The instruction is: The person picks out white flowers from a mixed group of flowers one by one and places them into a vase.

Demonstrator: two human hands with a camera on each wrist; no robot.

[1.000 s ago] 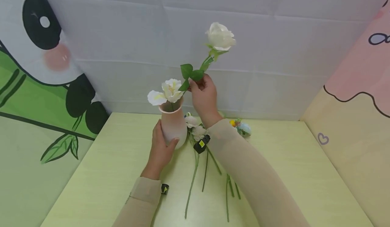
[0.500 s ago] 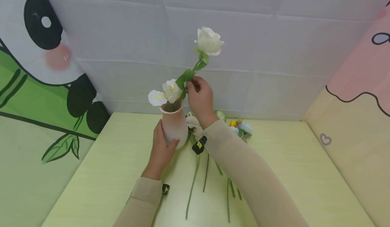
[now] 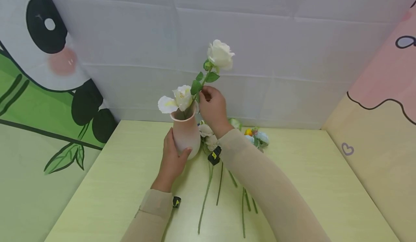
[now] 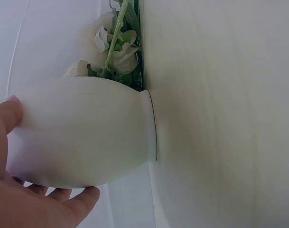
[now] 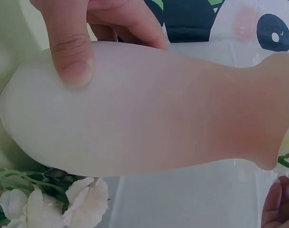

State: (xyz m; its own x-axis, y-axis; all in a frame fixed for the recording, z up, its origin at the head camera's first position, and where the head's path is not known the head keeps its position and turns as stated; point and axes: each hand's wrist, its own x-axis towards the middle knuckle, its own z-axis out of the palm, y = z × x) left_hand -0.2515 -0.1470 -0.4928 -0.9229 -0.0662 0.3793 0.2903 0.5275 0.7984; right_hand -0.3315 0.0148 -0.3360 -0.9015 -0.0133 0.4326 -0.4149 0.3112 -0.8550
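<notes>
A pale pink-and-white vase (image 3: 186, 133) stands upright on the table, and my left hand (image 3: 171, 160) grips its body, thumb on the near side and fingers around the far side. The left wrist view shows the vase's lower body (image 4: 82, 128) with the fingertips curled under it. A white iris-like flower (image 3: 182, 98) sits in the vase, its petals spreading over the rim. Beside the mouth, my right hand (image 3: 213, 106) pinches the leafy stem of a white rose (image 3: 221, 55). The rose leans up and right; its lower stem goes into the mouth, where the end is hidden.
Several artificial flowers lie on the table (image 3: 130, 184) right of the vase: white blooms (image 3: 211, 142), a pale green one (image 3: 235, 123) and a blue-and-orange cluster (image 3: 260, 138). Their stems (image 3: 205, 202) point toward the near edge. A white cloth wall (image 3: 276, 97) stands behind.
My right hand has brought the rose left and then down toward the vase mouth, so its bloom hangs lower. The left hand and vase stay in place.
</notes>
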